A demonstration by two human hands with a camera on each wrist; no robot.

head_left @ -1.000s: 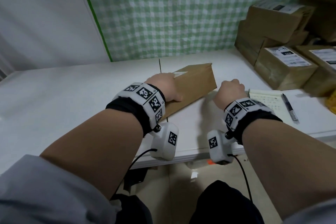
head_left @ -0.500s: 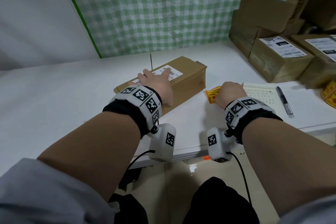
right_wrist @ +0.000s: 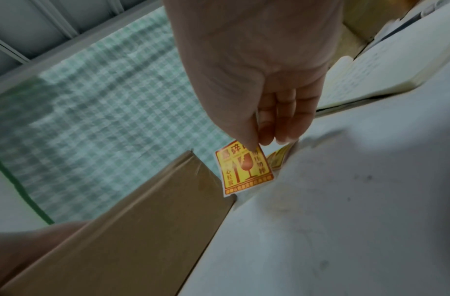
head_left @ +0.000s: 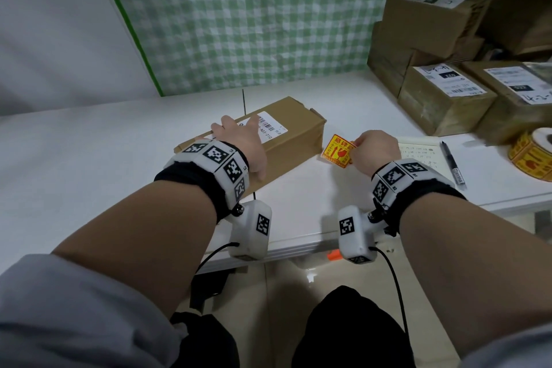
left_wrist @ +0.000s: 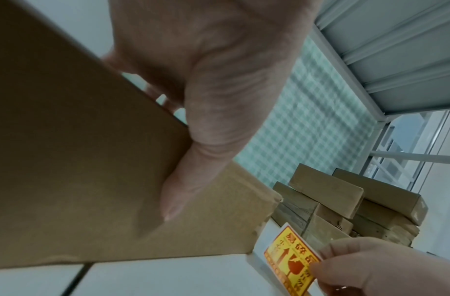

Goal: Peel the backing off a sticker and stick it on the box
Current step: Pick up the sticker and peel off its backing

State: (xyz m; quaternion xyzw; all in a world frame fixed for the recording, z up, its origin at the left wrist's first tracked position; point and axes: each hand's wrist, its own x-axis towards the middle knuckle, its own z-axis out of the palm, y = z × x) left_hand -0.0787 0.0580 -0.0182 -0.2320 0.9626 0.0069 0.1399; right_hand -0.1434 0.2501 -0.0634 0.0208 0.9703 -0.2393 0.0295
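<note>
Overhead, left hand (head_left: pixel 239 143) lies flat on the box (head_left: pixel 286 140). Right hand (head_left: pixel 373 152) pinches the sticker (head_left: pixel 337 152); only its wrist view shows thumb and fingertips (right_wrist: pixel 267 132) clamped on it.

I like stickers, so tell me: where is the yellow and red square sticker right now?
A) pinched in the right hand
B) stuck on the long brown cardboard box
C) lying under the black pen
A: the right hand pinches the yellow and red square sticker beside the long brown cardboard box, not on it.
</note>
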